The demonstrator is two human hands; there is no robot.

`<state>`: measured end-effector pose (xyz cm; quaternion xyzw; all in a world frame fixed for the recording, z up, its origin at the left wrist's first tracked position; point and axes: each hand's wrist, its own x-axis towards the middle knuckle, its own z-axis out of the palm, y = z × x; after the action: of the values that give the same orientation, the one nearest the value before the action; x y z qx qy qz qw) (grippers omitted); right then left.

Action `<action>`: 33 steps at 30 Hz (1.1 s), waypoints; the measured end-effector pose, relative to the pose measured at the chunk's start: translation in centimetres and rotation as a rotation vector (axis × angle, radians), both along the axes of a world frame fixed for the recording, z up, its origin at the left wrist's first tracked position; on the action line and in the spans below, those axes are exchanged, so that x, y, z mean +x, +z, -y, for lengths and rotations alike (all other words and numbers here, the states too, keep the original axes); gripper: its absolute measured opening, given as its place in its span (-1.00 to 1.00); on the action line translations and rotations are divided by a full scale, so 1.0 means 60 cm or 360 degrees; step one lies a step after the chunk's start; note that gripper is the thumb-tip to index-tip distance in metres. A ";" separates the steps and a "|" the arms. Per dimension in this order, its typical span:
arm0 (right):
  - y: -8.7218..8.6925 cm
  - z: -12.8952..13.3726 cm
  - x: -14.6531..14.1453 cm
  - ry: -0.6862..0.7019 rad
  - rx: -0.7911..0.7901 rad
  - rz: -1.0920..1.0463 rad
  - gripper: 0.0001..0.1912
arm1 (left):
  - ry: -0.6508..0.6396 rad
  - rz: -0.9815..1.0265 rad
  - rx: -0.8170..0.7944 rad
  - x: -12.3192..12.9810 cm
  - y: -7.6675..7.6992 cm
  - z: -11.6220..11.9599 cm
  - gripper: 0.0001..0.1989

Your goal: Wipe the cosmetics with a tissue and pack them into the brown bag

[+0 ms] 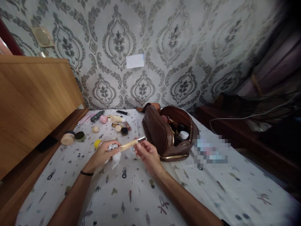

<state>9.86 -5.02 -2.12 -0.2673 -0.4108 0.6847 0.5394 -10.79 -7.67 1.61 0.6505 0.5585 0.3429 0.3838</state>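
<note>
A slim beige cosmetic tube with a silver cap (129,145) is held slantwise in front of me, between both hands. My left hand (103,154) grips its lower end and also has a crumpled white cloth or wipe (115,159) bunched under the fingers. At the capped end, the fingers of my right hand (149,156) are closed on the tube just below the silver cap. A yellow round item (97,143) lies just beyond my left hand. To the right stands a brown makeup bag (155,130), unzipped, with jars and brushes inside.
Several cosmetics lie on the patterned sheet (124,194): a cream tube (116,119), a pink jar (103,119), a dark tube (97,116), a beige jar (68,138) and a green jar (80,136). A wooden cabinet (35,110) borders the left, and patterned wallpaper rises behind.
</note>
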 end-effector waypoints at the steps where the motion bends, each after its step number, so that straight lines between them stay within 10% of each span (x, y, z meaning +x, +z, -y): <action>1: -0.001 0.002 -0.002 0.0044 0.0005 0.0029 -0.59 | -0.0036 0.0044 -0.0047 0.011 -0.003 0.003 -0.67; 7: -0.002 0.012 -0.005 0.0192 0.0068 0.0165 -0.59 | -0.0436 0.0015 -0.0140 0.039 -0.012 0.010 -0.73; 15: -0.006 0.021 -0.001 0.0586 0.0061 0.0401 -0.52 | 0.0241 0.0384 0.0186 0.010 -0.002 -0.002 -0.63; 33: -0.009 0.019 -0.001 0.0070 0.0520 0.0733 -0.65 | 0.0203 0.0321 0.0266 -0.009 -0.021 -0.012 -0.69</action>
<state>9.80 -6.16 -2.65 -0.3165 -0.6332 0.5422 0.4527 -11.34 -6.95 0.35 0.6057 0.5269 0.4755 0.3597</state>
